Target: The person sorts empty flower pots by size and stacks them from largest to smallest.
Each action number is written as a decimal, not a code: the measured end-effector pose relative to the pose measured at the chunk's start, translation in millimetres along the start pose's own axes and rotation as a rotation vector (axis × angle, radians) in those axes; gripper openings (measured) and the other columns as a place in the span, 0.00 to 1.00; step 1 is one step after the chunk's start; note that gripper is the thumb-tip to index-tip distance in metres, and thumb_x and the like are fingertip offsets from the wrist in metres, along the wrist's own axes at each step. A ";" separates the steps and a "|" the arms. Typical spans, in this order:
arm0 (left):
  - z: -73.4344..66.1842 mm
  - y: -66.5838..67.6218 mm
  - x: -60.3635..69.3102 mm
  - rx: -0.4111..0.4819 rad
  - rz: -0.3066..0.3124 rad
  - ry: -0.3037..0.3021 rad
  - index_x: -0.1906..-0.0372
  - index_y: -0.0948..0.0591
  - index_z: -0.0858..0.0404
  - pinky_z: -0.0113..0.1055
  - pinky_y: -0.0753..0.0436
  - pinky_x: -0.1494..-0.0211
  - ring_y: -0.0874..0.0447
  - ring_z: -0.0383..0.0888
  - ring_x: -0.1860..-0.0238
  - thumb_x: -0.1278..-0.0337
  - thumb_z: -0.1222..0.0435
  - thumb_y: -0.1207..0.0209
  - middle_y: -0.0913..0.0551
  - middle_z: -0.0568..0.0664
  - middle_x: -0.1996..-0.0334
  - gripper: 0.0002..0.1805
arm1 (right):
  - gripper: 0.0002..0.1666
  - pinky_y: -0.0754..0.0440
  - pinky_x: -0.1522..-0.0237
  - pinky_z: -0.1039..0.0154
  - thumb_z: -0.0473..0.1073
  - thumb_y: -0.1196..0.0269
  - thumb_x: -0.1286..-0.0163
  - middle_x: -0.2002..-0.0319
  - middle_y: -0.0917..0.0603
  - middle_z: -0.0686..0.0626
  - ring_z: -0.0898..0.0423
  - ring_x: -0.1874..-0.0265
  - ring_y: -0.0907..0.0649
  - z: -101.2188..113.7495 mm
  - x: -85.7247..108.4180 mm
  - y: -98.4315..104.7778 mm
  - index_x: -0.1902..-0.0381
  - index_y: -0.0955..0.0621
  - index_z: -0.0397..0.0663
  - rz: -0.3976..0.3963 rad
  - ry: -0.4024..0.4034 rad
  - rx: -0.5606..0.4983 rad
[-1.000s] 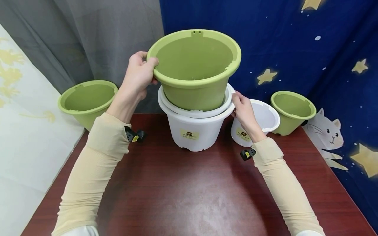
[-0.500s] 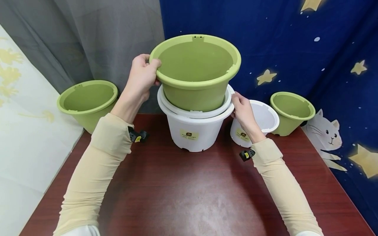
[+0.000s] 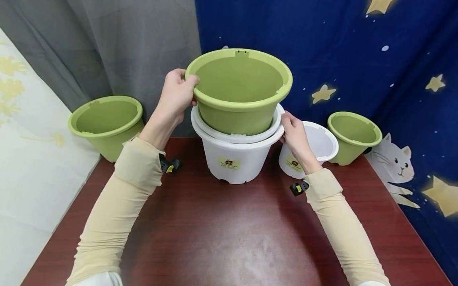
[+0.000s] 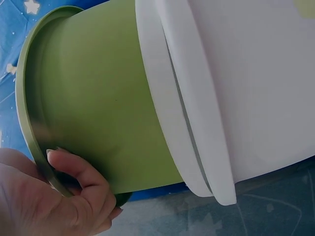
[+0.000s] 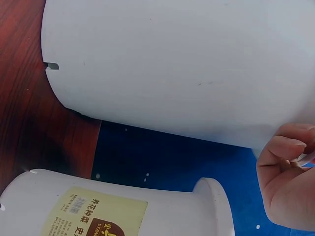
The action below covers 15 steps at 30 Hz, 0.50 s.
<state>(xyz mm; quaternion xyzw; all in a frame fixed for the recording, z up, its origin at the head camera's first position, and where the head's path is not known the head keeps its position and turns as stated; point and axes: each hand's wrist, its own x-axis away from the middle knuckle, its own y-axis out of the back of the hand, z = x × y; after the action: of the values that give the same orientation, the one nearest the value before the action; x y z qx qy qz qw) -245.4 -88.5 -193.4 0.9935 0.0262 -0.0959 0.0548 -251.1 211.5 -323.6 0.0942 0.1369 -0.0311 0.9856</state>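
Observation:
My left hand [image 3: 177, 92] grips the left side of a green flowerpot's [image 3: 236, 117] rim, thumb over the inner edge and fingers beneath. The lower part of that pot sits inside two nested white flowerpots [image 3: 234, 163], whose rims show one just above the other. With my right hand [image 3: 295, 133] I pinch a white rim at the stack's right side. In the left wrist view the curled fingers [image 4: 81, 172] hook under the green rim, close to the green wall. The right wrist view shows the right hand [image 5: 290, 172] at the white rim, partly cut off.
Another green pot [image 3: 107, 147] stands at the back left. At the right are a smaller white pot [image 3: 291, 161] with a label and a small green pot [image 3: 345, 151]. The dark red table [image 3: 229, 222] ends against grey and blue curtains [image 3: 358, 59].
The green pot has sunk lower into the white stack, its rim dropping and shifting slightly right. My left hand has moved down and right with it, while the right hand stays on the white rim.

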 end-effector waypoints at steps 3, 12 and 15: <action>0.4 -1.4 -0.7 -0.015 0.009 0.015 0.37 0.32 0.75 0.25 0.27 0.83 0.31 0.37 0.88 0.29 0.70 0.53 0.26 0.47 0.83 0.20 | 0.19 0.34 0.85 0.69 0.47 0.56 0.17 0.84 0.30 0.54 0.62 0.88 0.32 0.4 0.3 1.1 0.55 0.24 0.39 -0.002 0.007 -0.001; 10.2 -6.0 -0.4 -0.070 0.025 0.065 0.39 0.32 0.74 0.25 0.26 0.82 0.30 0.35 0.87 0.29 0.69 0.53 0.27 0.48 0.79 0.19 | 0.23 0.32 0.84 0.67 0.48 0.57 0.17 0.84 0.29 0.55 0.57 0.86 0.31 1.0 3.2 1.9 0.43 0.23 0.37 -0.006 -0.005 0.041; 11.7 -6.3 0.3 -0.081 0.030 0.064 0.38 0.32 0.74 0.26 0.25 0.81 0.30 0.35 0.87 0.28 0.69 0.53 0.27 0.48 0.80 0.19 | 0.24 0.33 0.85 0.68 0.49 0.57 0.17 0.84 0.29 0.55 0.58 0.87 0.31 0.4 3.0 2.6 0.42 0.23 0.36 -0.008 0.009 0.033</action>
<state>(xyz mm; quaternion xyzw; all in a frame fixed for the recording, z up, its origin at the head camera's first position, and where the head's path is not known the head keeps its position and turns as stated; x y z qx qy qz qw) -247.7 -83.5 -205.5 0.9934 0.0172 -0.0619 0.0955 -247.8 213.8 -323.6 0.1102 0.1413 -0.0369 0.9831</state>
